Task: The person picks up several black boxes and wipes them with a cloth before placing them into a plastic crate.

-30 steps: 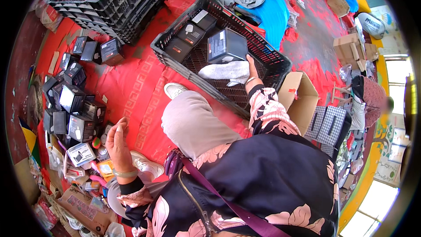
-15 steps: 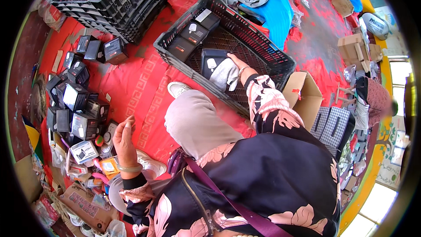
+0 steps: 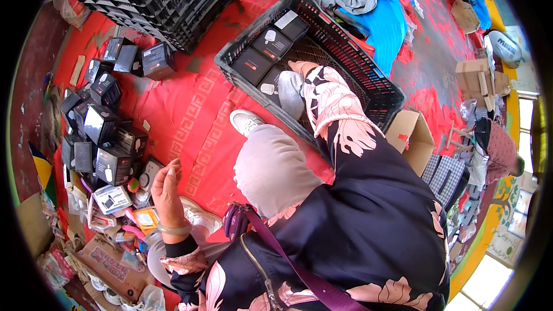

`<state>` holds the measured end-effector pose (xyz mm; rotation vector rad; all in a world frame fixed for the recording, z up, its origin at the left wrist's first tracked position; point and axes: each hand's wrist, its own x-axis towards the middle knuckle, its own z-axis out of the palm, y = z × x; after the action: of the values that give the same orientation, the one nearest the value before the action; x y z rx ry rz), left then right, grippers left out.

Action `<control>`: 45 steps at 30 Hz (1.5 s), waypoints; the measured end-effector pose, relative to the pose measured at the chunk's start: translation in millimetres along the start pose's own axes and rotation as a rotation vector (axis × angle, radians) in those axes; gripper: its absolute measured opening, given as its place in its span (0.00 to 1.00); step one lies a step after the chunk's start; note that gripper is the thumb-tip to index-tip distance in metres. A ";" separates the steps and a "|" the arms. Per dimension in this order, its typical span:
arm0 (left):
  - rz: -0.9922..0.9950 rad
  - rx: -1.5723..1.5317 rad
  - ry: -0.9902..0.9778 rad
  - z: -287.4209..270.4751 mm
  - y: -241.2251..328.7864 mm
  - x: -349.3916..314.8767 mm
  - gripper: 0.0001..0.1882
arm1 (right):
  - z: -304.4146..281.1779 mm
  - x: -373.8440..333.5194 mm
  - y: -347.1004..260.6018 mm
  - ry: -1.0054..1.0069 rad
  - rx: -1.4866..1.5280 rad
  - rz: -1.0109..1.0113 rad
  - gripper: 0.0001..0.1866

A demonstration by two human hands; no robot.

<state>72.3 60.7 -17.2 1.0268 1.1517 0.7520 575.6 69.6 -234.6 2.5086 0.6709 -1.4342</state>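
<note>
Shifted left in the crate [image 3: 345,46], the dark box [image 3: 273,78] looks light, stiff, smooth, best taken by opposite sides; my right hand [image 3: 300,68] lies beside it, grip hard to tell from above, my left hand [image 3: 167,194] half-curled, empty.

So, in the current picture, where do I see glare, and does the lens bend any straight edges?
Head view: the window at lower right is washed out to white; head view: a glossy black box in the left pile catches pale glare; head view: the yellow wall band curves along the right rim.
</note>
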 end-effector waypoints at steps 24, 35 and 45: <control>0.001 0.073 -0.056 12.3 11.2 -9.6 0.11 | 113.3 32.4 67.9 0.099 0.847 -0.173 0.18; 0.040 -0.002 -0.058 -0.9 3.3 -10.9 0.10 | 8.3 -44.8 -4.6 0.443 -0.290 -0.521 0.17; 0.032 0.005 -0.041 -0.5 3.7 -9.5 0.10 | 69.6 -74.9 -62.5 0.236 -0.213 -0.064 0.58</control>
<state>69.4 53.7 -10.4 1.0624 1.1047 0.7508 460.3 77.3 -202.7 2.5262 0.9011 -1.0298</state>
